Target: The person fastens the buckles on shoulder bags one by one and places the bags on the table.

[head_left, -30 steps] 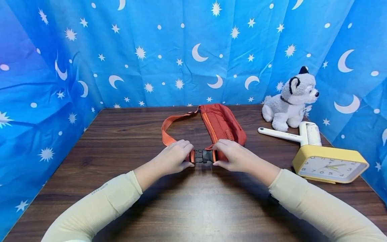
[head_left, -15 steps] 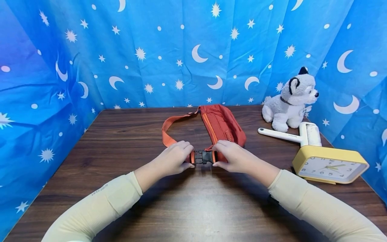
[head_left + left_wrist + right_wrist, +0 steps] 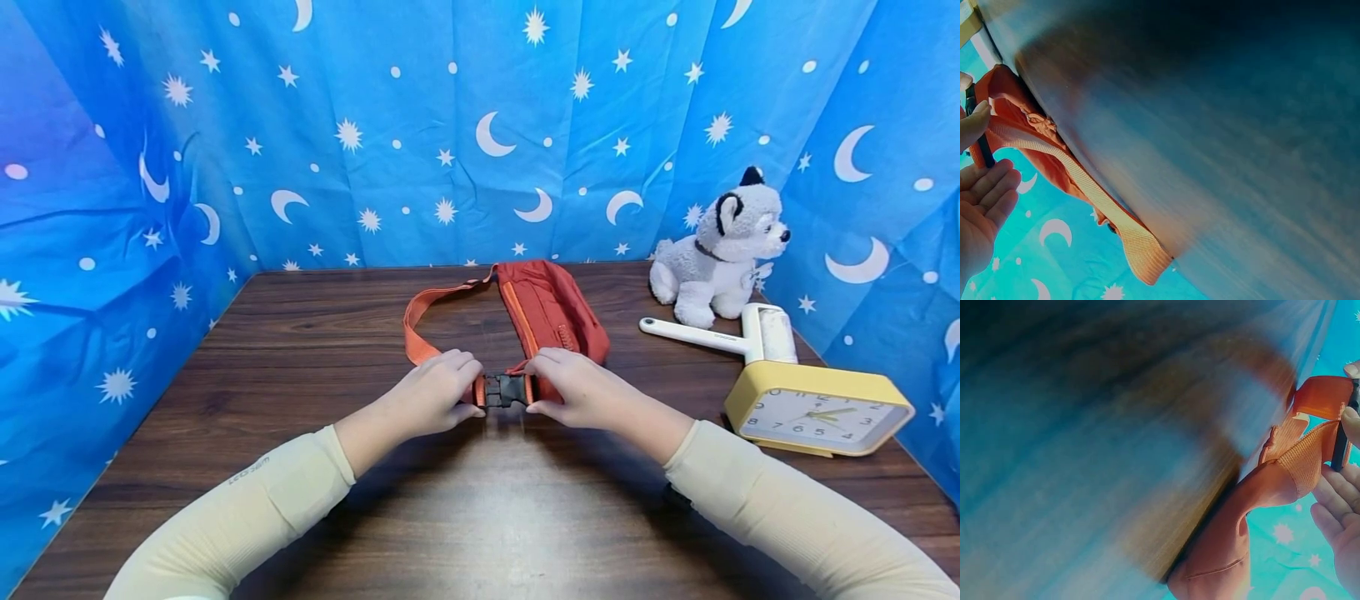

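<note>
A red-orange waist bag (image 3: 551, 304) lies on the table, its orange strap (image 3: 422, 321) looping out to the left. At the bag's near end, both hands hold a black side-release buckle (image 3: 504, 390). My left hand (image 3: 431, 390) pinches the strap-side half between thumb and fingers. On the other half, my right hand (image 3: 577, 387) has the same kind of pinch. The two halves meet in the middle; whether they are fully locked I cannot tell. In the left wrist view the webbing (image 3: 1094, 187) trails from the buckle; the bag body (image 3: 1222, 550) hangs below it in the right wrist view.
On the right of the brown wooden table (image 3: 480, 517) stand a grey and white plush dog (image 3: 720, 246), a white lint roller (image 3: 757, 333) and a yellow alarm clock (image 3: 821, 408). A blue curtain (image 3: 420, 100) with moons and stars surrounds the back and sides.
My hands have drawn very slightly closer together, and the buckle looks a little shorter between them. The strap loop has shifted a touch to the right.
</note>
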### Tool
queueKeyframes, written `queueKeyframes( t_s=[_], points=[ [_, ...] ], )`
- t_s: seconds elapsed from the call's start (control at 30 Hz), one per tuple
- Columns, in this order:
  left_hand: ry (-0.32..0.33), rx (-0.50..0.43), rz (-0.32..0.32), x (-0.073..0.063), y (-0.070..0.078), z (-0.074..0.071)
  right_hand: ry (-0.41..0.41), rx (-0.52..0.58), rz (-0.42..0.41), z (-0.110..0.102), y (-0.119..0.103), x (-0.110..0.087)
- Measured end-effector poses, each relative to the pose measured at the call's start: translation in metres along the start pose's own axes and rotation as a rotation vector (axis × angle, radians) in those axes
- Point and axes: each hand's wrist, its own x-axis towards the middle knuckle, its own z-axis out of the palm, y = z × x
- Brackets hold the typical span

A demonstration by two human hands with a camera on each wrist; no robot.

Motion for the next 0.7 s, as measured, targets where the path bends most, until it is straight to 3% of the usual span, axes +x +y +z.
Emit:
queueKeyframes(
  t_s=[0.7],
  points=[
    [-0.006, -0.045, -0.017, 0.0004, 0.0012, 0.0001, -0.005, -0.003, -0.011, 0.0009, -0.0001, 0.0009]
  ],
)
